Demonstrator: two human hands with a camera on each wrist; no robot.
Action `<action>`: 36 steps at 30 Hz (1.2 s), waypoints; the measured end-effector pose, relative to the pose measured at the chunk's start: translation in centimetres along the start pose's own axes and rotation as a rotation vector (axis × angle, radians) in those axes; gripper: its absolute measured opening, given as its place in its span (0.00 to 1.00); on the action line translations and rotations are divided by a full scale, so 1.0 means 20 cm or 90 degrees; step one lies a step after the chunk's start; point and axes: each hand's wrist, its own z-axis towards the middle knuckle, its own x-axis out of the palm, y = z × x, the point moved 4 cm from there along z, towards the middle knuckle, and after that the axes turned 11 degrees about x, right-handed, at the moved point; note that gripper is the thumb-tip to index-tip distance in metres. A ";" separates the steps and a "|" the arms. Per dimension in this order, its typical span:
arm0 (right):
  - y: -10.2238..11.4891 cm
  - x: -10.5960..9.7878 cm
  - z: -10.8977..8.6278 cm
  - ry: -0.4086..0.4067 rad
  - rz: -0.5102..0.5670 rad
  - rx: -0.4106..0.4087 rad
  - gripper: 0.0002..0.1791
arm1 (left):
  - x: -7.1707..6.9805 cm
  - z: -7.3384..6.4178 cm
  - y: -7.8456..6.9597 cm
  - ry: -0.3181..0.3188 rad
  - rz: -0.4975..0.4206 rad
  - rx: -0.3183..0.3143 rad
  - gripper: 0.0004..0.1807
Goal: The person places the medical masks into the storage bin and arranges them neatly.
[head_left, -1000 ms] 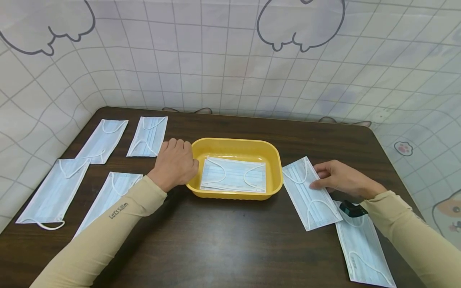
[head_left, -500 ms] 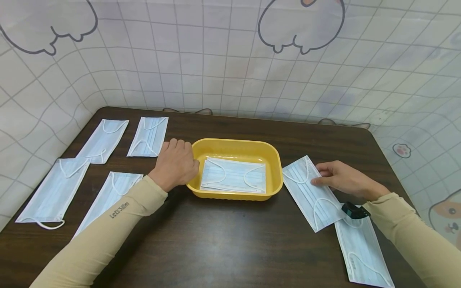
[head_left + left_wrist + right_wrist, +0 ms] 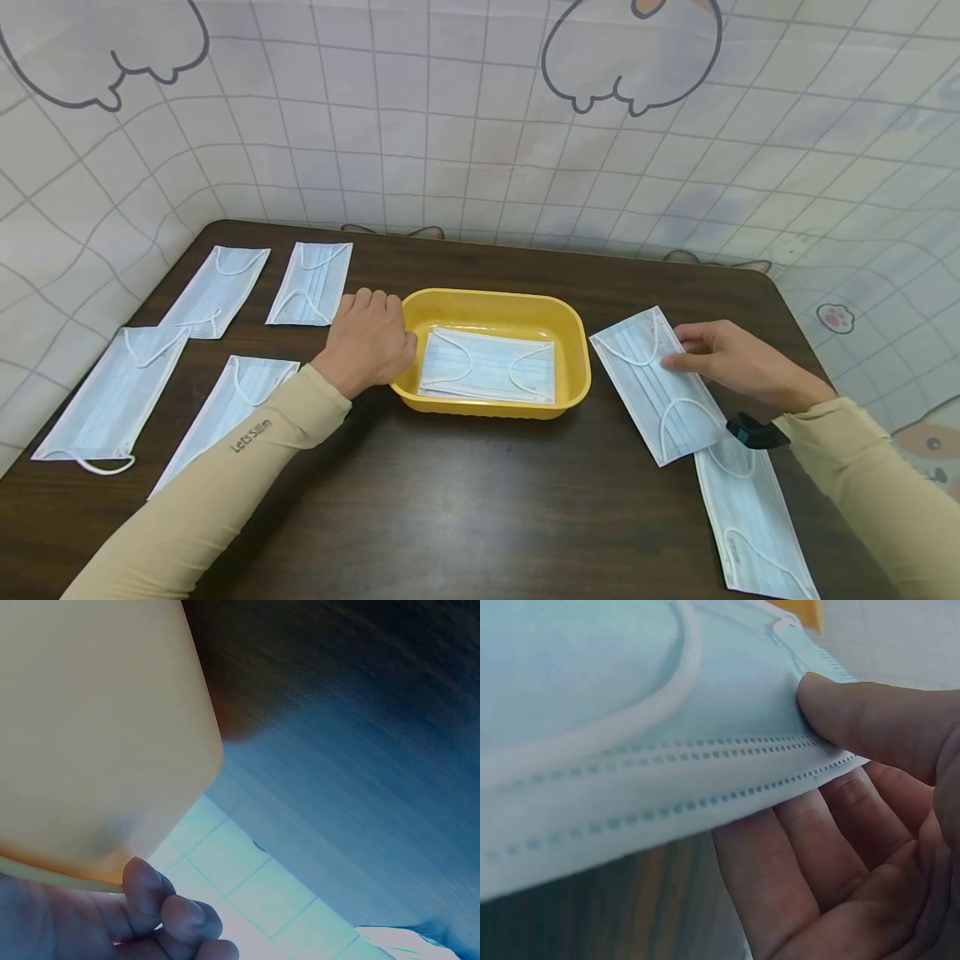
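Mask [image 3: 660,392] pinched thumb-over-fingers in right hand [image 3: 723,360]; left hand [image 3: 371,343] curled on rim of tray [image 3: 491,312]; carry it flat

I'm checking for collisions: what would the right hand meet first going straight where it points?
Past its pinched surgical mask, the right hand would likely meet the yellow basin, though height is unclear.

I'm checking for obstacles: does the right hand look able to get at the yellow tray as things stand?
Probably yes: I see only the held mask and tabletop between the right hand and the yellow tray. The tray's top is open; the left hand holds only its opposite end.
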 end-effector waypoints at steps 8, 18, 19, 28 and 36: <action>0.01 -0.08 -0.03 -0.035 -0.010 -0.007 0.21 | 0.00 -0.01 0.00 -0.004 0.001 -0.001 0.17; 0.05 -0.12 -0.03 -0.052 -0.010 -0.021 0.19 | 0.00 -0.01 0.01 -0.004 -0.004 -0.004 0.18; 0.06 -0.12 -0.03 -0.053 -0.010 -0.022 0.19 | 0.00 -0.02 0.01 -0.004 -0.004 -0.004 0.18; 0.10 -0.16 -0.04 -0.058 -0.008 -0.036 0.17 | 0.00 -0.01 0.00 0.001 -0.008 -0.003 0.17; 0.15 -0.19 -0.05 -0.049 0.008 -0.055 0.15 | 0.00 0.00 0.00 0.004 -0.005 -0.001 0.17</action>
